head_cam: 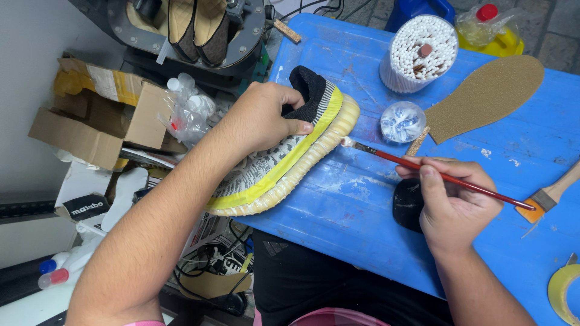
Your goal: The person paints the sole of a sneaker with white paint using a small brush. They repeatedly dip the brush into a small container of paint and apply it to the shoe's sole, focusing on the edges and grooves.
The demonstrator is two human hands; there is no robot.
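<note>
left hand (261, 118): clamped over shoe (289, 158), thumb on yellow tape
shoe: under left hand, on counter (350, 205)
right hand (450, 196): pinching brush (435, 173)
brush: tip touching sole, left of right hand
swabs (419, 53): beyond right hand

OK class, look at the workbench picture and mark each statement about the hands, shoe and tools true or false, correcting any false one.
1. The left hand grips the sneaker from above. True.
2. The right hand holds a red-handled brush. True.
3. The sneaker's upper is masked with blue tape. False: the tape band is yellow.
4. The brush tip is beside the sneaker's sole. True.
5. The tub of cotton swabs lies tipped over. False: it stands upright.
6. The tan insole sits inside the sneaker. False: it lies on the blue table.
</note>
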